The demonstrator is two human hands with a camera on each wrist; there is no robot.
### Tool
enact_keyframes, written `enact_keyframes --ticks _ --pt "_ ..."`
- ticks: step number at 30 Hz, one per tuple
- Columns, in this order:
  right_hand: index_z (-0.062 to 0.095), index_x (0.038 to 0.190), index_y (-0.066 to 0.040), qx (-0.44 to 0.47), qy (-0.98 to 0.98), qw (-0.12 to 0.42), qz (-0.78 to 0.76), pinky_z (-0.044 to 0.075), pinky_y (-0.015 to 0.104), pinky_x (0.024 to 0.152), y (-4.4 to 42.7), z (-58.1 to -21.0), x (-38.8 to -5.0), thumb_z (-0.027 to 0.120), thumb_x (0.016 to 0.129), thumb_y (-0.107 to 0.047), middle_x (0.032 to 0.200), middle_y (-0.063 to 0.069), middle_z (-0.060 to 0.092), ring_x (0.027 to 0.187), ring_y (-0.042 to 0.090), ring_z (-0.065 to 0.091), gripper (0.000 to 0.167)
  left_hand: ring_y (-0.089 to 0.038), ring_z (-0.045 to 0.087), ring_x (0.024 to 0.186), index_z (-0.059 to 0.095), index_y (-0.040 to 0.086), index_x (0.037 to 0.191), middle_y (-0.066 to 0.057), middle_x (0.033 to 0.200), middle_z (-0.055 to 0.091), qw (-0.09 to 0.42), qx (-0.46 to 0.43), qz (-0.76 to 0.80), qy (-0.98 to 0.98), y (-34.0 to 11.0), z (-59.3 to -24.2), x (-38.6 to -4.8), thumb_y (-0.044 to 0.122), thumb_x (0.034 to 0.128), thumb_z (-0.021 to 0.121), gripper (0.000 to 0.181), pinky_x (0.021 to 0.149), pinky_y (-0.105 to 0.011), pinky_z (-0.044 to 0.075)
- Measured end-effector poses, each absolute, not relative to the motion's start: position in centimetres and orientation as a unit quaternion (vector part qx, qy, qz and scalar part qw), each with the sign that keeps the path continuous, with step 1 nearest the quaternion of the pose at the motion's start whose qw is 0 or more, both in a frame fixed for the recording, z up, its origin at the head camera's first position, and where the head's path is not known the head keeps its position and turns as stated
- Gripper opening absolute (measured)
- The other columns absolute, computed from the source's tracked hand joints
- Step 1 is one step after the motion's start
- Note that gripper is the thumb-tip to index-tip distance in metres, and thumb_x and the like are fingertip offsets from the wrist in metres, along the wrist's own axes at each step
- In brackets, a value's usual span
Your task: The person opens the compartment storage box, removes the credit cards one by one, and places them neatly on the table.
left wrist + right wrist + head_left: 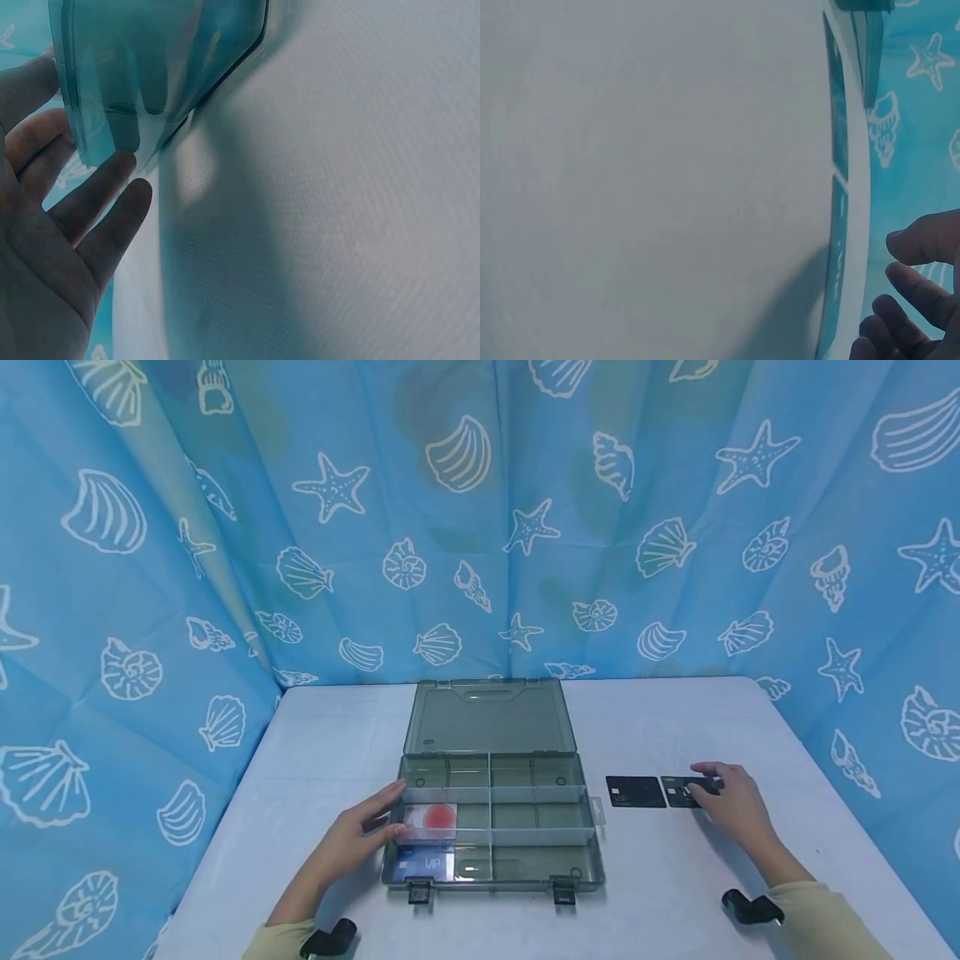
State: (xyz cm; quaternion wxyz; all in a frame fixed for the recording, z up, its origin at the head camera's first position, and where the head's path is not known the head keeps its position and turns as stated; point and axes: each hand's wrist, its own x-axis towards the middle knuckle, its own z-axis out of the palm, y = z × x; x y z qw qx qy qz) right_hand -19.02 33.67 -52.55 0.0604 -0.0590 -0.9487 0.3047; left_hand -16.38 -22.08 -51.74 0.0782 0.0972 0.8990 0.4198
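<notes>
Curtained booth-like space, room type unclear, blue seashell-print curtain [390, 435] round three sides, white table [330, 718]

"VIP" marks the blue card [425, 863]; apparently the left black card [636, 792] too.

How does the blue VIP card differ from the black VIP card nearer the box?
Place: the blue VIP card sits in the organizer box, front left compartment; the black VIP card lies on the table. Lettering: blue card's VIP is larger; black card's small, near a corner. Shared: both show a chip-like mark.
</notes>
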Motion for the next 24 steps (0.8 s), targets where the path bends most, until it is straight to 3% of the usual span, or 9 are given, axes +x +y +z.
enact_keyframes --ticks 14,19,24 --pt "0.052 0.137 0.007 -0.015 -0.944 0.013 0.329 0.058 0.047 0.08 30.7 -50.9 -18.1 0.063 0.1 -0.017 0.118 0.027 0.063 0.099 0.036 0.062 0.046 -0.033 0.039 0.146 0.043 0.022 0.156 -0.005 0.163 0.036 0.075 0.093 0.416 0.901 -22.1 -51.6 -16.3 0.037 0.0927 0.075 0.072 0.114 -0.052 0.041" --pt "0.054 0.137 0.002 -0.002 -0.94 -0.015 0.34 0.059 0.036 0.073 29.4 -50.4 -17.7 0.064 0.1 -0.019 0.115 0.02 0.067 0.096 0.03 0.065 0.044 -0.031 0.038 0.147 0.044 0.021 0.156 -0.003 0.163 0.035 0.076 0.095 0.418 0.9 -22.0 -51.7 -16.3 0.035 0.0926 0.075 0.072 0.114 -0.05 0.04" --pt "0.057 0.135 0.0 0.013 -0.936 -0.033 0.351 0.056 0.032 0.07 27.9 -49.4 -17.2 0.065 0.1 -0.019 0.108 0.013 0.068 0.092 0.025 0.065 0.04 -0.031 0.037 0.147 0.044 0.021 0.156 -0.004 0.163 0.035 0.075 0.097 0.418 0.9 -22.0 -51.7 -16.3 0.035 0.0925 0.076 0.072 0.115 -0.049 0.04"
